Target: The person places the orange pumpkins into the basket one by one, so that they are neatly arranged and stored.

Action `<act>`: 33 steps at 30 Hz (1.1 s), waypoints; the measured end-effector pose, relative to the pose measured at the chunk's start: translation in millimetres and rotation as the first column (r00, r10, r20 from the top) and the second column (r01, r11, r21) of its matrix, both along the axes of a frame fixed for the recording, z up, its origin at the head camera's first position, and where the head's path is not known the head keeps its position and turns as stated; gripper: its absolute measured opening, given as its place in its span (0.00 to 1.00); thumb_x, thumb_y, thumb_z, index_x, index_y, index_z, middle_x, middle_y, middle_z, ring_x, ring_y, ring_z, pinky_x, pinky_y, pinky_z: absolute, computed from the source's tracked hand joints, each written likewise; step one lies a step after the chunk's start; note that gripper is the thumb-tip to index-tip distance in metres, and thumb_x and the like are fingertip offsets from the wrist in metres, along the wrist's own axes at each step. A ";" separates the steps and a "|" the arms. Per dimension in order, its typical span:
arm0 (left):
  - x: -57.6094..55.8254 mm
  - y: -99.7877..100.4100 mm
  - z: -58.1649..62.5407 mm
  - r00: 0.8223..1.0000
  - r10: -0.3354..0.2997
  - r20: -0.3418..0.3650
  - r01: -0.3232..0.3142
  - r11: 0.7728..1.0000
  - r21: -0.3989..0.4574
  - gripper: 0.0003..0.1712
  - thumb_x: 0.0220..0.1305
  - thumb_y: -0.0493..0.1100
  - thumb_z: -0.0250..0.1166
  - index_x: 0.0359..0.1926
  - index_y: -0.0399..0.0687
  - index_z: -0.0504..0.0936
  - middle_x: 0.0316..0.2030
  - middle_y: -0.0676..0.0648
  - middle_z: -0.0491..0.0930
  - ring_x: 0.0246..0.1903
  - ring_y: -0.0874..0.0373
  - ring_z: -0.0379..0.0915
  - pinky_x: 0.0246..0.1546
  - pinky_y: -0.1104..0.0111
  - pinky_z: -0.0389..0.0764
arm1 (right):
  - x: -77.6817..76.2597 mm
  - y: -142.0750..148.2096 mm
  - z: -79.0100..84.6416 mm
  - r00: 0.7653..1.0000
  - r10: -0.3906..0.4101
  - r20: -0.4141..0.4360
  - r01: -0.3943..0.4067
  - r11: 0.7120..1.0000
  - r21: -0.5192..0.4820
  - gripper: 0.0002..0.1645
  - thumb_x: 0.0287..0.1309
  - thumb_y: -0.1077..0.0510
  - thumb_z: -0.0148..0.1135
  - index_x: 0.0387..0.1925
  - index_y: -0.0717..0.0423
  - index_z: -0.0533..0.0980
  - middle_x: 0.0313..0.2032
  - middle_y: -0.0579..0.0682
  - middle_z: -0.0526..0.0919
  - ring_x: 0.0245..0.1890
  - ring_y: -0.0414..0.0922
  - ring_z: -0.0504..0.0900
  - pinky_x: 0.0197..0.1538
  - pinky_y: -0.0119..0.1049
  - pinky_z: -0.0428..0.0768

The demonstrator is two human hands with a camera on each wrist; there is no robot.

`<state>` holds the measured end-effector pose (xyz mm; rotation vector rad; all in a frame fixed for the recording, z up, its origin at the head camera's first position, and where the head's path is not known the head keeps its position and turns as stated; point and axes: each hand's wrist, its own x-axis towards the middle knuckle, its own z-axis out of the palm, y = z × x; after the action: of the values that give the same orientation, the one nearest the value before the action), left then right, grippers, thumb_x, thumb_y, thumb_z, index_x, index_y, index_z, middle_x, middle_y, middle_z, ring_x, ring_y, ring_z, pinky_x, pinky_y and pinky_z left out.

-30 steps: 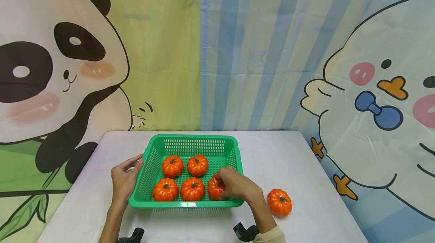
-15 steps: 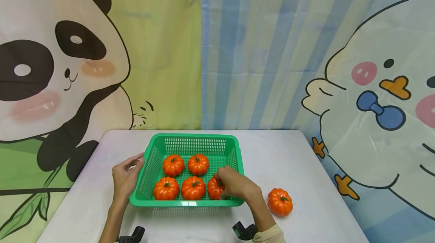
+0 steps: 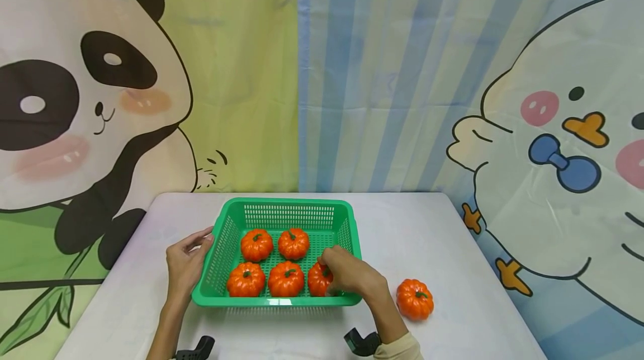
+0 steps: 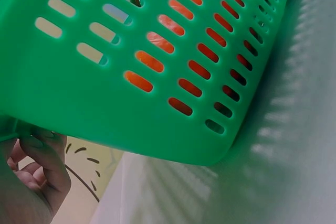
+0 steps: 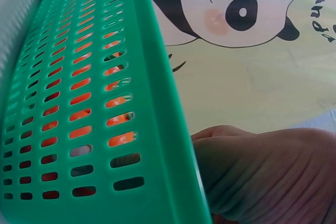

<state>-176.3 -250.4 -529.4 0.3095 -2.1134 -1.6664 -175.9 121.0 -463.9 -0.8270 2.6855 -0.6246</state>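
Observation:
A green plastic basket (image 3: 231,301) with slotted walls stands on the white table, several orange toy pumpkins inside. My left hand (image 3: 185,264) holds its left rim; in the left wrist view, curled fingers (image 4: 50,166) meet the underside of the rim. My right hand (image 3: 354,276) reaches over the right front corner and grips a pumpkin (image 3: 318,280) low in the basket, partly covering it. Left of that one sits another pumpkin (image 3: 285,279). In the right wrist view the basket wall (image 5: 163,129) hides the right fingertips.
One more pumpkin (image 3: 415,299) lies on the table (image 3: 402,226), right of the basket near the right forearm. Cartoon curtains (image 3: 352,97) hang behind the table's far edge. Black wrist devices (image 3: 363,343) sit at both wrists.

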 end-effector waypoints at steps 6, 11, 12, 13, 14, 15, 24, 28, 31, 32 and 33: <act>0.5 0.3 0.3 1.000 0.001 -0.012 -0.001 1.000 -0.001 0.17 0.77 0.39 0.70 0.60 0.35 0.89 0.30 0.64 0.85 0.25 0.71 0.87 0.30 0.78 0.86 | 1.8 0.5 2.3 1.000 -0.009 0.004 0.009 1.000 -0.007 0.22 0.38 0.68 0.91 0.34 0.56 0.85 0.31 0.47 0.83 0.36 0.39 0.71 0.39 0.30 0.75; 1.4 -0.2 0.4 1.000 0.005 -0.008 -0.005 1.000 -0.005 0.17 0.76 0.40 0.70 0.60 0.35 0.89 0.31 0.64 0.86 0.25 0.73 0.87 0.30 0.78 0.85 | 0.9 0.5 4.4 1.000 -0.003 -0.006 0.003 1.000 -0.010 0.21 0.38 0.68 0.91 0.34 0.56 0.86 0.29 0.45 0.83 0.33 0.37 0.71 0.36 0.29 0.77; 1.6 -0.3 0.4 1.000 0.006 -0.006 -0.006 1.000 -0.006 0.17 0.76 0.40 0.70 0.60 0.36 0.90 0.31 0.63 0.86 0.25 0.73 0.86 0.30 0.78 0.85 | 0.8 1.0 5.2 1.000 -0.002 -0.001 0.002 1.000 -0.017 0.21 0.38 0.68 0.90 0.35 0.57 0.87 0.29 0.46 0.84 0.32 0.37 0.71 0.35 0.29 0.77; 1.6 -0.3 0.5 1.000 0.007 -0.005 -0.007 1.000 -0.007 0.17 0.77 0.40 0.70 0.60 0.36 0.90 0.31 0.62 0.86 0.25 0.73 0.87 0.30 0.78 0.85 | 0.7 1.4 6.4 1.000 -0.001 0.005 0.001 1.000 -0.028 0.21 0.38 0.69 0.90 0.35 0.57 0.87 0.29 0.48 0.85 0.31 0.37 0.71 0.34 0.28 0.77; 1.7 -0.1 0.5 1.000 0.007 -0.004 -0.008 1.000 -0.008 0.17 0.77 0.40 0.70 0.60 0.36 0.90 0.31 0.62 0.86 0.25 0.73 0.87 0.30 0.78 0.85 | 0.8 2.2 7.9 1.000 0.001 0.009 -0.001 0.999 -0.037 0.20 0.39 0.69 0.89 0.35 0.58 0.87 0.29 0.50 0.86 0.30 0.37 0.72 0.32 0.29 0.78; 1.7 0.1 0.5 1.000 0.008 -0.004 -0.008 1.000 -0.009 0.17 0.77 0.40 0.70 0.60 0.36 0.90 0.31 0.61 0.86 0.25 0.72 0.87 0.30 0.78 0.85 | 1.4 3.1 9.7 1.000 -0.005 0.012 0.005 0.999 -0.040 0.21 0.39 0.69 0.89 0.37 0.59 0.88 0.31 0.50 0.87 0.31 0.37 0.72 0.33 0.29 0.78; 1.6 1.6 0.6 1.000 0.013 0.008 -0.013 1.000 -0.018 0.17 0.77 0.41 0.70 0.60 0.37 0.90 0.31 0.63 0.86 0.25 0.73 0.86 0.31 0.79 0.85 | 14.3 16.5 30.6 0.997 -0.071 -0.029 0.070 0.997 -0.040 0.41 0.47 0.65 0.88 0.65 0.65 0.83 0.67 0.58 0.86 0.67 0.57 0.81 0.69 0.52 0.83; 2.0 1.1 1.1 1.000 0.008 0.007 -0.008 1.000 -0.017 0.17 0.77 0.41 0.70 0.60 0.37 0.90 0.31 0.64 0.86 0.25 0.74 0.87 0.30 0.78 0.85 | 22.1 24.2 38.9 0.993 -0.110 -0.047 0.106 0.991 -0.081 0.46 0.48 0.63 0.88 0.69 0.66 0.79 0.67 0.60 0.85 0.66 0.59 0.81 0.69 0.56 0.82; 2.3 0.9 1.6 1.000 0.001 0.009 -0.001 1.000 -0.013 0.18 0.77 0.41 0.69 0.61 0.37 0.89 0.31 0.64 0.86 0.25 0.73 0.87 0.30 0.78 0.86 | 26.9 30.1 44.4 0.988 -0.149 -0.034 0.144 0.982 -0.119 0.48 0.48 0.63 0.88 0.71 0.66 0.78 0.68 0.60 0.83 0.66 0.60 0.79 0.69 0.58 0.82; 2.4 0.9 1.7 1.000 0.000 0.012 0.000 1.000 -0.012 0.18 0.77 0.42 0.69 0.61 0.38 0.89 0.31 0.64 0.85 0.25 0.73 0.87 0.30 0.78 0.86 | 27.8 32.1 45.8 0.986 -0.160 -0.033 0.155 0.980 -0.121 0.48 0.48 0.62 0.88 0.72 0.65 0.78 0.69 0.60 0.83 0.67 0.60 0.79 0.69 0.58 0.82; 2.4 0.9 1.8 1.000 -0.003 0.012 0.003 1.000 -0.008 0.18 0.77 0.42 0.69 0.61 0.37 0.89 0.31 0.63 0.86 0.25 0.73 0.87 0.30 0.78 0.86 | 28.7 34.3 47.0 0.984 -0.175 -0.029 0.170 0.977 -0.125 0.49 0.48 0.62 0.88 0.72 0.64 0.78 0.69 0.59 0.83 0.67 0.60 0.79 0.69 0.58 0.82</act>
<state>-173.9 -249.6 -527.6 0.3142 -2.1293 -1.6617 -147.2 155.3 -416.9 -0.6455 2.7996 -0.8281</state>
